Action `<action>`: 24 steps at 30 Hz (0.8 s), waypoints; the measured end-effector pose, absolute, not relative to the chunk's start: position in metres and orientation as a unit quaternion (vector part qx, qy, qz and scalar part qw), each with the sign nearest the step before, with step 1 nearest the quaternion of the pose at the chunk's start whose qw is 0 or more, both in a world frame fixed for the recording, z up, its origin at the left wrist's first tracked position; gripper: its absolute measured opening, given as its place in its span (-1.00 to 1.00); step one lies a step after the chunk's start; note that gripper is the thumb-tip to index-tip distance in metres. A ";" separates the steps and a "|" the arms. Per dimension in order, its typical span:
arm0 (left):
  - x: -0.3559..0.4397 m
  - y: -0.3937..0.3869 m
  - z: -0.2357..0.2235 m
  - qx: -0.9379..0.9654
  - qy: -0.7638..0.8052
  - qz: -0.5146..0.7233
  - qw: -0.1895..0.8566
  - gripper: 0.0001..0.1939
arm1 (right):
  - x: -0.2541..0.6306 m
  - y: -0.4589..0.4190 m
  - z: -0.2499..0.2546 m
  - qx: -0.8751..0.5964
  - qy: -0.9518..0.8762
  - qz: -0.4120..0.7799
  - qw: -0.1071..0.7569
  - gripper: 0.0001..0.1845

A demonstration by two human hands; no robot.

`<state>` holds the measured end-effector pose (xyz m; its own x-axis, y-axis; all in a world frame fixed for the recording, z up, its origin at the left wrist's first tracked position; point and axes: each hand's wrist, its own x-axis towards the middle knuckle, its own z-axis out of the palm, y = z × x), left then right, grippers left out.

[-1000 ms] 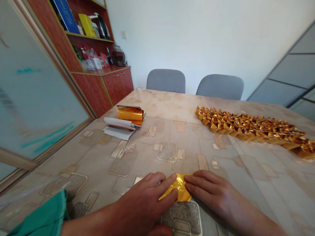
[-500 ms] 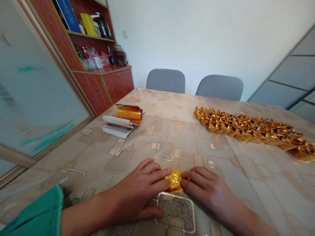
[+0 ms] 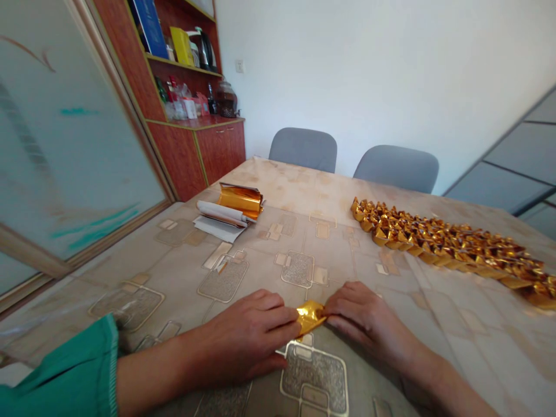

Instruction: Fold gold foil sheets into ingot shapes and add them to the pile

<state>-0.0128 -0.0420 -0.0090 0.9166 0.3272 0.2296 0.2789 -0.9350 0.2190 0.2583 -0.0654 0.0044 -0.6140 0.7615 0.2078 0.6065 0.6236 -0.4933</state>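
A small folded piece of gold foil paper [image 3: 311,314] lies between my hands near the front of the table. My left hand [image 3: 256,331] grips its left end, fingers bent over it and thumb lower down on the tablecloth side. On the opposite end, my right hand [image 3: 365,317] pinches the foil with its fingertips. The foil looks raised in the middle, and its ends are hidden under my fingers. Several rows of folded gold foil pieces [image 3: 443,240] stand packed together at the right.
A stack of gold and white paper sheets [image 3: 230,211] lies curled at the left back. The patterned tablecloth [image 3: 269,272] covers the table. Two grey chairs [image 3: 303,149] stand at the far edge. A wooden cabinet [image 3: 221,150] and a frosted sliding door [image 3: 82,145] are at left.
The foil piece has gone from lying flatter to being bunched and tilted up at the right. My right fingers have curled in more tightly. The whole view has shifted slightly.
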 end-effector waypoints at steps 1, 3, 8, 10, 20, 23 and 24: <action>-0.013 -0.042 -0.009 0.974 0.156 0.135 0.092 -0.60 | 0.258 -0.061 0.006 -0.381 -0.883 0.192 0.195 -0.82; -0.013 -0.042 -0.010 0.973 0.159 0.141 0.091 -0.61 | 0.256 -0.054 0.008 -0.375 -0.888 0.197 0.179 -0.79; -0.012 -0.044 -0.009 0.973 0.166 0.138 0.079 -0.67 | 0.253 -0.045 0.004 -0.396 -0.872 0.225 0.179 -0.82; -0.012 -0.044 -0.008 0.974 0.163 0.135 0.075 -0.71 | 0.252 -0.043 0.001 -0.396 -0.872 0.224 0.182 -0.83; -0.008 -0.047 -0.007 0.968 0.191 0.125 0.107 -0.84 | 0.245 -0.041 -0.008 -0.413 -0.863 0.203 0.209 -0.89; -0.009 -0.048 -0.006 0.965 0.188 0.139 0.116 -0.67 | 0.245 -0.042 -0.009 -0.412 -0.864 0.198 0.211 -0.89; -0.009 -0.048 -0.006 0.966 0.185 0.141 0.113 -0.66 | 0.246 -0.042 -0.009 -0.411 -0.864 0.197 0.211 -0.89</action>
<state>-0.0088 -0.0476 -0.0059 0.8916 0.3899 0.2301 0.3261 -0.9056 0.2711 0.2455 -0.0422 -0.0090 -0.5724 0.7946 0.2025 0.6279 0.5836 -0.5150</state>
